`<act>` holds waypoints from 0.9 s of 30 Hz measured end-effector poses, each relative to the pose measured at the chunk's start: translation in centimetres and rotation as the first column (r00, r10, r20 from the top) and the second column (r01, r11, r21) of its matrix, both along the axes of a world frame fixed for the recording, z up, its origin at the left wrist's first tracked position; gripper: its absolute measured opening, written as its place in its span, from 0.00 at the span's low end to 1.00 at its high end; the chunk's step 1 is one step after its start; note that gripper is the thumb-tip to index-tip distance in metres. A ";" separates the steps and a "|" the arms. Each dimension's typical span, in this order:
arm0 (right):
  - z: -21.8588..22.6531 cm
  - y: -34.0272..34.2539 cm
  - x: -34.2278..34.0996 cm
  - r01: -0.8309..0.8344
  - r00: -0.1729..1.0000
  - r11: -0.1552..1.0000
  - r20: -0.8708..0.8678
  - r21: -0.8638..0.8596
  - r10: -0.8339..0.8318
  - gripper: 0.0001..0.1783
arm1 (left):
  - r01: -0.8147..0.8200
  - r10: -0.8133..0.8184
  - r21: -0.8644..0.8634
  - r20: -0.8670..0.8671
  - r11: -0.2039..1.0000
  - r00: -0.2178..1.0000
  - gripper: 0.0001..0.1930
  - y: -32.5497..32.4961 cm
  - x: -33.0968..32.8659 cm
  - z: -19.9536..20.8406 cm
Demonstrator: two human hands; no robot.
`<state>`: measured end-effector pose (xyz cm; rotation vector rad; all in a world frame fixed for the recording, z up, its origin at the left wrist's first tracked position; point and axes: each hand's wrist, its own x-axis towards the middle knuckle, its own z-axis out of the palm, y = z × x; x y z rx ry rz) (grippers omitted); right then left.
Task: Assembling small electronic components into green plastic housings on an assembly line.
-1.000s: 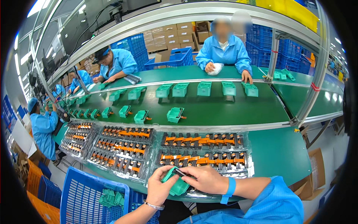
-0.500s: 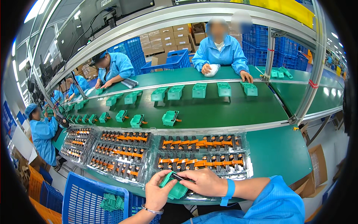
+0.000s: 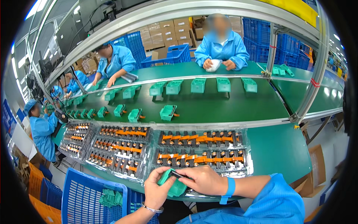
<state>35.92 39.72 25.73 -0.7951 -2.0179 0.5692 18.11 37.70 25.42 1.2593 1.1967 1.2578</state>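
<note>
My left hand (image 3: 156, 191) is closed round the left side of a green plastic housing (image 3: 176, 189), its thumb over the top edge. From the other side, my right hand (image 3: 206, 181) pinches a small black part (image 3: 179, 174) against the housing's upper rim. My fingers hide much of that black part. Just beyond my hands lies a clear plastic tray (image 3: 249, 164) with rows of black parts (image 3: 201, 139) that carry orange flat cables and coppery round pieces.
More trays (image 3: 119, 147) stand to the left. A blue crate (image 3: 95, 183) with green pieces (image 3: 111, 198) is at lower left. Green housings (image 3: 169, 112) line the conveyor (image 3: 209, 106). Across it, a co-worker (image 3: 222, 48) handles a white bag (image 3: 213, 65). A metal post (image 3: 313, 82) rises at right.
The green housings on the conveyor have shifted slightly left. The co-worker opposite has drawn one hand back from a housing toward the white bag. My hands stay nearly in place on the green housing.
</note>
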 end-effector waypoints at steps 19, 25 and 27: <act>-0.3 -0.3 -0.1 -0.009 0.999 0.997 0.033 -0.071 0.011 0.14 | 0.027 -0.024 0.029 -0.091 0.999 0.996 0.17 -0.5 -0.6 -0.4; -0.3 -0.3 -0.3 0.015 1.000 0.996 0.027 -0.084 -0.012 0.13 | 0.040 -0.041 -0.004 -0.101 0.999 0.994 0.17 -0.3 -0.3 -0.2; -0.2 -0.1 -0.2 0.008 1.000 0.983 0.018 -0.184 -0.005 0.12 | 0.055 -0.057 -0.028 -0.082 0.998 0.995 0.19 -0.1 -0.7 -0.4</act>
